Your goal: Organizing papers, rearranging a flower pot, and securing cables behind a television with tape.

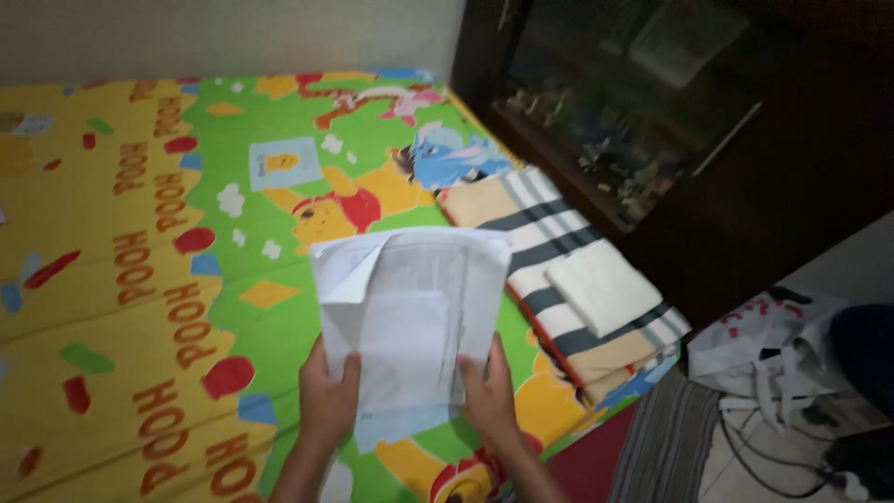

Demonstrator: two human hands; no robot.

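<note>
Both hands gripped a sheaf of white papers (410, 312) above the cartoon-printed bedsheet (186, 279): the left hand (328, 396) pinched its lower left edge, the right hand (488, 391) its lower right. A folded striped blanket (549, 251) lay just beside them.

Both forearms come up from the lower edge of the view, close together and angled slightly towards each other. The left hand (328, 399) is raised with its thumb up and its fingers (351, 368) curled round in a closed pinch. The right hand (489, 396) mirrors it just beside, thumb lifted, fingers wrapped behind and out of sight, wrist straight.
</note>
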